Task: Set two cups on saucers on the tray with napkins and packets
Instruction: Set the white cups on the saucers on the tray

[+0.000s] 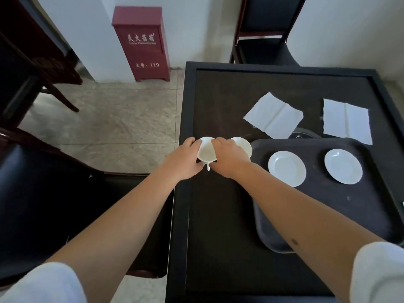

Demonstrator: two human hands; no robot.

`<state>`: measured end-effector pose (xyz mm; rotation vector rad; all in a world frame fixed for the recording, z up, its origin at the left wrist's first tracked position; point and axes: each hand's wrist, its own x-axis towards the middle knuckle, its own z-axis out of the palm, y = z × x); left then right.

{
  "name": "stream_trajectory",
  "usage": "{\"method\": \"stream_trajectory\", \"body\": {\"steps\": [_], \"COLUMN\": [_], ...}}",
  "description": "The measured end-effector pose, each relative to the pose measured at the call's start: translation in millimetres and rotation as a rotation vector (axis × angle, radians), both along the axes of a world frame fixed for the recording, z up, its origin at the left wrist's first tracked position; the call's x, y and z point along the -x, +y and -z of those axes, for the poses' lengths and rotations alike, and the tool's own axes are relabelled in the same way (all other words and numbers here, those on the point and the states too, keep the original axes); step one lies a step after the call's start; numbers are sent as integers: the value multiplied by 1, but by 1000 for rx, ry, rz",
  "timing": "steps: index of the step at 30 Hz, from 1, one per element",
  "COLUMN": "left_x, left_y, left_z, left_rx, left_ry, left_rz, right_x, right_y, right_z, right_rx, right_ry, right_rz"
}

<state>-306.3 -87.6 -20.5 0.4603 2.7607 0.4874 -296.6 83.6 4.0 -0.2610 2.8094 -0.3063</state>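
Dark tabletop (218, 215); grey tray (371, 215) on its right side, long axis left-right. Two napkins (273, 115) (346, 121) flat beyond the tray. Two empty saucers (286, 168) (343, 166) on the tray. Two cups (206, 150) (243, 145) touching at the tabletop's left edge, mouths up. Left hand (185, 160) grips the left cup, handle toward the camera; right hand (228, 158) curls over the right cup.

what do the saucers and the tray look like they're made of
Saucers: probably glazed ceramic, plain white, smooth, with a soft sheen and a moulded centre well. Tray: likely dark moulded plastic, matte with a fine texture, rounded corners and a raised rim.
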Motion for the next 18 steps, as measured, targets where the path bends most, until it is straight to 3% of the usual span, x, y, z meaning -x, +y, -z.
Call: {"method": "stream_trajectory", "body": {"steps": [8, 18], "left_x": [26, 28], "left_y": [6, 7], "left_z": [20, 18], "left_rx": [-87, -214], "left_ry": [-94, -120], "left_rz": [84, 10], "right_x": [31, 35], "right_y": [-4, -10], "right_z": [20, 21], "right_rx": [-110, -41], "right_ry": [-68, -103], "right_rz": [-46, -22]}}
